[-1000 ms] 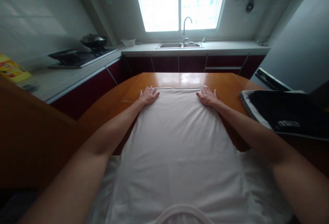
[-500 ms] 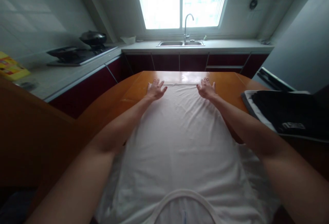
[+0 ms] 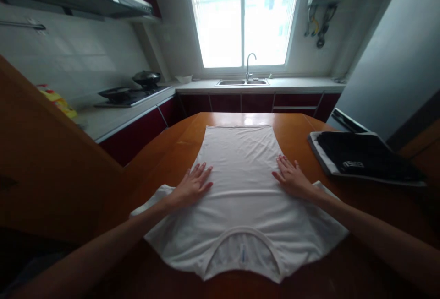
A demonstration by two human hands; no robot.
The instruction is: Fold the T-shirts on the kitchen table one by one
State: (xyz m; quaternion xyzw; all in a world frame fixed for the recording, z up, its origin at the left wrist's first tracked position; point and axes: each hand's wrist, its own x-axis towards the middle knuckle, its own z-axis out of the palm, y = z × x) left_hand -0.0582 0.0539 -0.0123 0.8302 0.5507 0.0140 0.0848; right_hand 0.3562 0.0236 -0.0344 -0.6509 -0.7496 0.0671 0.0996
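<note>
A white T-shirt [image 3: 240, 203] lies spread out on the brown wooden table [image 3: 165, 157]. Its neckline faces me, and its hem lies toward the far edge. My left hand [image 3: 193, 184] rests flat on the shirt's left side, fingers spread, just inside the left sleeve. On the opposite side, my right hand [image 3: 292, 177] lies flat with fingers apart, near the right sleeve. Neither hand grips the cloth. Light wrinkles run over the right part of the shirt's body, and a small label shows inside the neckline.
Folded black and white clothes [image 3: 364, 154] lie on the table's right side. Beyond the table is a counter with a sink [image 3: 233, 82] and a tap [image 3: 248, 65] under a window. A stove [image 3: 132, 97] with pans stands at left, a fridge [image 3: 388, 65] at right.
Both hands have slid back toward me from the hem to the middle of the shirt's sides. The view has tilted up, and the sleeves and neckline now show fully.
</note>
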